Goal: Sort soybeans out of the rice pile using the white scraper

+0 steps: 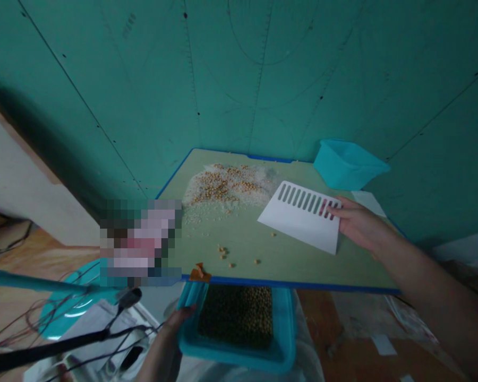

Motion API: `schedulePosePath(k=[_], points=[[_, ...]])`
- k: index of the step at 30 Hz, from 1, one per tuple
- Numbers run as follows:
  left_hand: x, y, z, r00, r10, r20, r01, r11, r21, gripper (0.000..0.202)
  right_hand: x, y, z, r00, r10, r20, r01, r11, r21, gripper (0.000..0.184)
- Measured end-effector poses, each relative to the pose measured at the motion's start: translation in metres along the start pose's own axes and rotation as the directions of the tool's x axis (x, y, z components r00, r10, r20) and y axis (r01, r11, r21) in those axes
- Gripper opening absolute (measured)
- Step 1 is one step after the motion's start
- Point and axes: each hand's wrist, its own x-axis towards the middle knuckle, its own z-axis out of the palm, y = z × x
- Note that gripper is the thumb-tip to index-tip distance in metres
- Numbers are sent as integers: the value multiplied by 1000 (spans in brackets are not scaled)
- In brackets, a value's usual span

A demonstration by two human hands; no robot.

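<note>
A green board [263, 260] with a blue edge lies in front of me, holding a pale heap of fine grains [199, 207] topped with tan seeds [223, 185]. A few stray seeds [223, 252] lie nearer the front edge. My right hand [358, 223] grips the right end of a white slotted card [298, 217], fingers over its slots. Below the front edge, my left hand [175, 323] holds the corner of a turquoise tray [239, 358] filled with dark and tan seeds [235, 315]. An orange scrap [199, 273] sits on the board's edge.
A turquoise scoop [346, 164] stands at the board's back right, next to a white paper strip [368, 202]. A pixelated patch [139, 244] hides the board's left side. Black cables [63, 345] cross the lower left, above a wooden floor [24, 265]. A teal wall [239, 69] rises behind.
</note>
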Motion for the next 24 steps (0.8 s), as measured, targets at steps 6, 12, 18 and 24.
schedulePosePath(k=[6, 12, 18, 24], points=[[1, -3, -2, 1000, 6, 19, -6, 1000, -9, 21, -21, 5, 24, 999, 32, 27, -32, 999, 19, 13], [-4, 0, 2, 999, -5, 33, 6, 1000, -28, 24, -51, 6, 43, 989, 127, 72, -130, 991, 40, 24], [-5, 4, 0, 999, 23, 35, -22, 999, -30, 22, -69, 5, 53, 973, 182, 144, -189, 982, 32, 27], [-8, 3, 0, 999, 25, -30, -26, 998, -59, 24, -82, 9, 52, 946, 242, 214, -249, 969, 6, 26]])
